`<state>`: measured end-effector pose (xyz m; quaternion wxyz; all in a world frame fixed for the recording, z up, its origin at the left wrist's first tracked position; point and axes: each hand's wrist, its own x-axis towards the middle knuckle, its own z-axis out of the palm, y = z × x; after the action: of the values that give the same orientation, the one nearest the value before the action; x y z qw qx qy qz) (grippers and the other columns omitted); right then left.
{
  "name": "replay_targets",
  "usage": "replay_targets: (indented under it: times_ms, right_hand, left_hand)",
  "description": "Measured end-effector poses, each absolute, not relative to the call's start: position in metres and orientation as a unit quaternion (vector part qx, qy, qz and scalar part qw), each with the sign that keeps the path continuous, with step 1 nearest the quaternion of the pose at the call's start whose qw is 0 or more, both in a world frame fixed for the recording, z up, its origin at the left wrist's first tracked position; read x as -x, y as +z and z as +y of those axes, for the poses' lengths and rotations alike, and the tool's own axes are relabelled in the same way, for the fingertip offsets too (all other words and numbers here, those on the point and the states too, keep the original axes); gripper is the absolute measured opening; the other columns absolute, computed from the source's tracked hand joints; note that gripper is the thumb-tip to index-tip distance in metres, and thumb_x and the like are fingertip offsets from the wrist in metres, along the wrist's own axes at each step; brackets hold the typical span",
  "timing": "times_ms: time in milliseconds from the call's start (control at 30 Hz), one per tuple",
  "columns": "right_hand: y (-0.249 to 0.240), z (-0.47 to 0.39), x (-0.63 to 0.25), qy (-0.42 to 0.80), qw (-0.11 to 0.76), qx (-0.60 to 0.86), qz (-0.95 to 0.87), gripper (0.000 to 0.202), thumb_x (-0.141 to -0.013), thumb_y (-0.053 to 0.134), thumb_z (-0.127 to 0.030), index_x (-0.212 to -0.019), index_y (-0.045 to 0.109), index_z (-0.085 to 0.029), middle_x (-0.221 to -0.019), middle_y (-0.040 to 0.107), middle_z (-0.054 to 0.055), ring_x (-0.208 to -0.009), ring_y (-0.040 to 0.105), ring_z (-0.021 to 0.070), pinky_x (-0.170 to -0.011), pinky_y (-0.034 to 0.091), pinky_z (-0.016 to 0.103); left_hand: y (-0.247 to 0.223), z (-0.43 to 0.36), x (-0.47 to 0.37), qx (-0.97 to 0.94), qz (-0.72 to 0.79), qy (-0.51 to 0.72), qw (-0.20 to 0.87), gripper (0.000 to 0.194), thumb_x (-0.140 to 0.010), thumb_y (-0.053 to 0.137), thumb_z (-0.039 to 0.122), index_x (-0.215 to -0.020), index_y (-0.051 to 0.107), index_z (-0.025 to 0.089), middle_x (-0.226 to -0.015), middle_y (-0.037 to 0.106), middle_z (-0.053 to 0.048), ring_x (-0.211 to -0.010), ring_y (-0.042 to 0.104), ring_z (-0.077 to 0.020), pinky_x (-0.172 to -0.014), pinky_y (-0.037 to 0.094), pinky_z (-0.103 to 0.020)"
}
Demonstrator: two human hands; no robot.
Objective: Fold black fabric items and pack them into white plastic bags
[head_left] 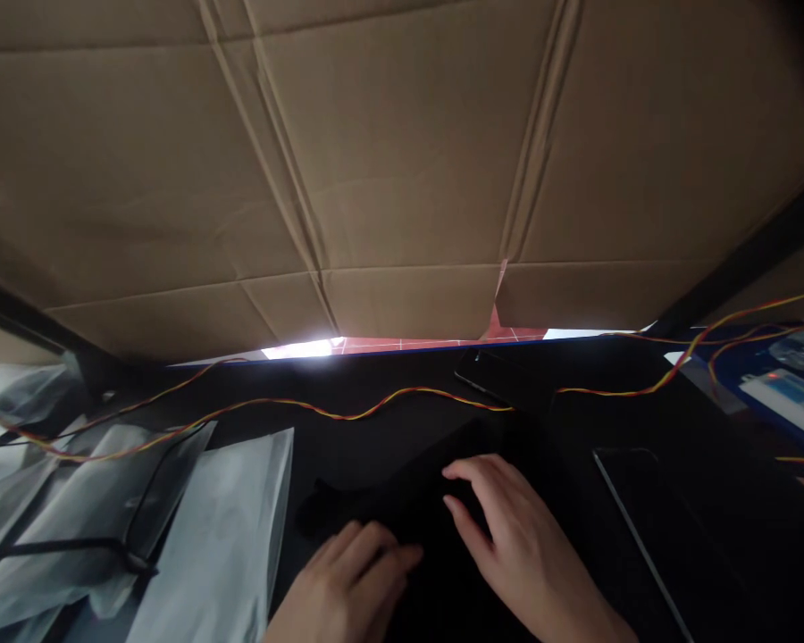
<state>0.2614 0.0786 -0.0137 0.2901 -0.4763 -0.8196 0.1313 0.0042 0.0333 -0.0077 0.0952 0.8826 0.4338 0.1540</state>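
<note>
A dark, soft-looking black item (pixel 389 500) lies on the black table surface (pixel 348 384), its outline hard to make out. My left hand (pixel 352 580) rests at its near left side, fingers curled together; what they hold, if anything, is lost in the dark. To the right, my right hand (pixel 509 536) is over the black item, with thumb and index finger apart and nothing visible between them.
Clear plastic bags (pixel 214 536) lie at the left. A twisted red and yellow wire (pixel 348 415) crosses behind my hands. A dark phone-like object (pixel 489 371) lies at the back, a clear-edged sheet (pixel 643 527) at right. Cardboard (pixel 402 161) stands behind.
</note>
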Motion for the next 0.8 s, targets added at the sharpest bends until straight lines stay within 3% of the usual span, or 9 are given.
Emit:
replay_targets:
  times_ms: [100, 167, 267, 367, 467, 567, 633, 667, 800]
  right_hand:
    - [-0.015, 0.079, -0.263, 0.134, 0.253, 0.447, -0.847, 0.021, -0.109, 0.054, -0.015, -0.118, 0.070, -0.025, -0.150, 0.071, 0.006, -0.147, 0.061, 0.0306, -0.119, 0.056, 0.056]
    - [-0.022, 0.078, -0.268, 0.112, 0.227, 0.454, -0.854, 0.028, -0.109, 0.060, -0.022, -0.134, 0.070, -0.026, -0.173, 0.050, 0.004, -0.165, 0.038, 0.0350, -0.127, 0.046, 0.064]
    - [-0.033, 0.071, -0.276, 0.118, 0.180, 0.480, -0.851, 0.062, -0.106, 0.069, -0.041, -0.165, 0.052, -0.028, -0.186, 0.021, 0.005, -0.171, 0.016, 0.0403, -0.127, 0.044, 0.068]
    - [-0.040, 0.064, -0.284, 0.167, 0.113, 0.498, -0.843, 0.099, -0.093, 0.084, -0.055, -0.175, 0.035, -0.029, -0.185, 0.012, 0.008, -0.170, 0.013, 0.0449, -0.128, 0.037, 0.072]
    - [-0.036, 0.061, -0.290, 0.200, 0.067, 0.499, -0.840, 0.119, -0.078, 0.095, -0.060, -0.175, 0.034, -0.031, -0.184, 0.018, 0.008, -0.168, 0.021, 0.0470, -0.129, 0.035, 0.072]
    - [-0.019, 0.062, -0.292, 0.170, 0.091, 0.506, -0.841, 0.083, -0.091, 0.085, -0.051, -0.165, 0.055, -0.030, -0.171, 0.051, 0.009, -0.154, 0.052, 0.0446, -0.119, 0.053, 0.067]
    - [-0.006, 0.066, -0.287, 0.120, 0.146, 0.533, -0.825, 0.045, -0.108, 0.064, -0.039, -0.151, 0.070, -0.027, -0.151, 0.072, 0.010, -0.135, 0.072, 0.0374, -0.107, 0.064, 0.060]
    - [-0.002, 0.068, -0.283, 0.097, 0.175, 0.542, -0.816, 0.039, -0.112, 0.054, -0.034, -0.146, 0.073, -0.026, -0.144, 0.077, 0.010, -0.128, 0.076, 0.0339, -0.104, 0.066, 0.057]
    - [-0.014, 0.075, -0.264, 0.045, 0.202, 0.512, -0.834, 0.045, -0.112, 0.052, -0.033, -0.154, 0.066, -0.021, -0.165, 0.060, 0.011, -0.151, 0.058, 0.0380, -0.113, 0.060, 0.062]
  left_hand:
    - [-0.011, 0.046, -0.003, -0.864, 0.479, 0.155, -0.002, 0.037, -0.107, 0.050, 0.017, -0.137, 0.070, 0.027, -0.120, 0.080, -0.006, -0.099, 0.081, -0.0259, -0.080, 0.071, -0.039]
    - [-0.017, 0.049, -0.004, -0.851, 0.496, 0.157, -0.073, 0.043, -0.109, 0.055, 0.030, -0.151, 0.062, 0.022, -0.146, 0.072, -0.014, -0.128, 0.075, -0.0359, -0.095, 0.070, -0.051]
    - [-0.028, 0.047, -0.005, -0.848, 0.498, 0.133, -0.127, 0.080, -0.108, 0.057, 0.058, -0.171, 0.036, 0.014, -0.174, 0.045, -0.023, -0.158, 0.047, -0.0484, -0.111, 0.058, -0.067]
    - [-0.040, 0.040, -0.003, -0.859, 0.489, 0.106, -0.110, 0.116, -0.098, 0.055, 0.085, -0.179, 0.014, 0.013, -0.175, 0.042, -0.025, -0.159, 0.045, -0.0493, -0.112, 0.057, -0.066]
    - [-0.045, 0.032, 0.004, -0.860, 0.498, 0.081, -0.073, 0.127, -0.091, 0.054, 0.095, -0.180, 0.003, 0.020, -0.172, 0.046, -0.023, -0.154, 0.051, -0.0496, -0.113, 0.054, -0.070]
    - [-0.036, 0.030, 0.005, -0.870, 0.485, 0.069, -0.053, 0.120, -0.092, 0.056, 0.092, -0.180, 0.006, 0.027, -0.174, 0.042, -0.023, -0.154, 0.050, -0.0542, -0.112, 0.049, -0.080]
    - [-0.027, 0.036, -0.001, -0.877, 0.473, 0.078, -0.045, 0.105, -0.100, 0.058, 0.080, -0.179, 0.014, 0.028, -0.179, 0.034, -0.022, -0.158, 0.043, -0.0529, -0.113, 0.050, -0.079]
    - [-0.024, 0.040, -0.005, -0.878, 0.469, 0.085, -0.040, 0.095, -0.105, 0.057, 0.071, -0.179, 0.018, 0.028, -0.181, 0.030, -0.020, -0.161, 0.040, -0.0502, -0.114, 0.051, -0.076]
    - [-0.029, 0.056, -0.013, -0.877, 0.464, 0.114, -0.048, 0.081, -0.110, 0.060, 0.046, -0.178, 0.022, 0.022, -0.183, 0.027, -0.019, -0.165, 0.032, -0.0464, -0.115, 0.056, -0.069]
